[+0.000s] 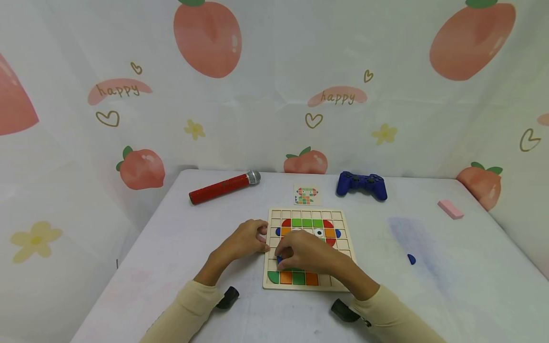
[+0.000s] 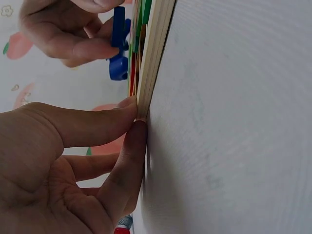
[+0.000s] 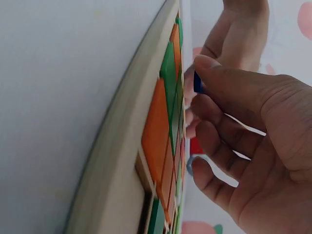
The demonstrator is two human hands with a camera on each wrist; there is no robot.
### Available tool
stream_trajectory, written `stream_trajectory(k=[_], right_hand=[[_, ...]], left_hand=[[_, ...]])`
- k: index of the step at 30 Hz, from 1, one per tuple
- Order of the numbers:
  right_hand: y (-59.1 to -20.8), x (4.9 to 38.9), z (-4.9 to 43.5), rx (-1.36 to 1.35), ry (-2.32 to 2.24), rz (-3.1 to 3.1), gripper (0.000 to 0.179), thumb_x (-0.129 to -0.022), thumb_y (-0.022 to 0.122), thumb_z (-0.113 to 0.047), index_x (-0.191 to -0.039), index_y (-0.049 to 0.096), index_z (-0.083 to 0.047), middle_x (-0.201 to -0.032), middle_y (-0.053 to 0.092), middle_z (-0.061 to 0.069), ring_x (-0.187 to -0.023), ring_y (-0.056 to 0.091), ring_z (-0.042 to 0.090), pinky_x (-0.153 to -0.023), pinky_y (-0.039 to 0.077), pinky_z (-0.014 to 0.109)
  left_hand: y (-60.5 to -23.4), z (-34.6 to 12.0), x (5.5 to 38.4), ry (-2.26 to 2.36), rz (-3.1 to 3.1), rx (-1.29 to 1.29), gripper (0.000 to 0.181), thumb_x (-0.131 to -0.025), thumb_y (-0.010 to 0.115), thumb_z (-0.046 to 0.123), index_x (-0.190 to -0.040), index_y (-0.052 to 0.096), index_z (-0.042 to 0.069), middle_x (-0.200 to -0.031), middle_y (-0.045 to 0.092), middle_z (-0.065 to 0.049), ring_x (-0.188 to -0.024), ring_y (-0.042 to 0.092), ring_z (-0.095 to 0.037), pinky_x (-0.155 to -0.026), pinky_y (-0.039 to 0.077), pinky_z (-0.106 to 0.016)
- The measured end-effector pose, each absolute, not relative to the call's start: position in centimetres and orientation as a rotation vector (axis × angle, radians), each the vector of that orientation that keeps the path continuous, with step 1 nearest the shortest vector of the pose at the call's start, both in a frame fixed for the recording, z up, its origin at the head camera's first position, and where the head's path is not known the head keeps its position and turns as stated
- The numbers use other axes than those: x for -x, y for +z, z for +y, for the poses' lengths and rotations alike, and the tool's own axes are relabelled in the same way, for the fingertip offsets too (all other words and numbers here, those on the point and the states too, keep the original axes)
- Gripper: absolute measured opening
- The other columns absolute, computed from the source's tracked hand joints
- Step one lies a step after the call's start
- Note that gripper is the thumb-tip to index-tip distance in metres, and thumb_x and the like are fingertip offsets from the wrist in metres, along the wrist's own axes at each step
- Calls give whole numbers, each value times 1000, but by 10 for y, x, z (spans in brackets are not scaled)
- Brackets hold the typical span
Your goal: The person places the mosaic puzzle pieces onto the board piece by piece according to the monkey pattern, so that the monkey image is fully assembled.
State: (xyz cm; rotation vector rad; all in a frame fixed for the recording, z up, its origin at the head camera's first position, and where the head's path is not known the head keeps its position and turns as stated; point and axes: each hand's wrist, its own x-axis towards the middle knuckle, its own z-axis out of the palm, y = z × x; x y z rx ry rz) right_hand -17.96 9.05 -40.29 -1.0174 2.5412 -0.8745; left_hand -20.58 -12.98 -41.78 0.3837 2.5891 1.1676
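Note:
A square wooden puzzle board [image 1: 274,286] with a grid of cells lies on the table, partly filled with red, green, orange and blue pieces and a round eye piece [image 1: 319,233]. At its left edge, my left hand [image 1: 246,238] pinches the rim between thumb and forefinger, as the left wrist view shows. Over the lower left cells my right hand [image 1: 310,250] holds a small blue puzzle piece [image 3: 197,82] between thumb and fingertips, just above the board. That hand covers the middle of the board. A loose blue half-round piece [image 1: 411,259] lies to the right.
Behind the board lies a pattern card [image 1: 307,195] showing a coloured figure. A red microphone [image 1: 220,189] is at the back left, a blue game controller [image 1: 361,185] at the back right. Farther right sits a pink block [image 1: 450,209]. A printed curtain [image 1: 266,57] hangs behind the table.

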Motion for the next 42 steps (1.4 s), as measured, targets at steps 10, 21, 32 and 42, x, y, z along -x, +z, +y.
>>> stream_trajectory(k=[10, 21, 32, 42], right_hand=[[-406, 177, 75, 964, -833, 2575, 19, -89, 88, -26, -104, 83, -15, -89, 65, -12, -87, 56, 7, -80, 50, 24], [-407, 178, 77, 964, -865, 2549, 8, -91, 85, -16, -97, 81, -13, -87, 66, -13, -84, 58, 5, -78, 52, 23], [-409, 177, 72, 979, -835, 2590, 7, -91, 86, -18, -97, 83, -15, -86, 66, -15, -85, 56, 5, -80, 51, 23], [-407, 175, 69, 979, -808, 2617, 10, -90, 87, -19, -98, 83, -14, -84, 66, -14, -83, 55, 5, -77, 50, 23]], left_hand=[[-418, -130, 206, 1160, 2600, -384, 61, -82, 87, -3, -137, 62, -10, -109, 64, -7, -92, 65, -16, -88, 59, -35], [-417, -129, 205, 1162, 2594, -372, 61, -82, 87, -4, -137, 62, -10, -108, 64, -7, -90, 63, -16, -86, 59, -33], [-418, -129, 205, 1157, 2593, -387, 60, -82, 86, -4, -137, 61, -10, -106, 61, -7, -89, 61, -16, -84, 58, -32], [-418, -129, 205, 1169, 2584, -400, 59, -83, 85, -5, -136, 61, -11, -107, 62, -8, -91, 63, -17, -86, 59, -33]])
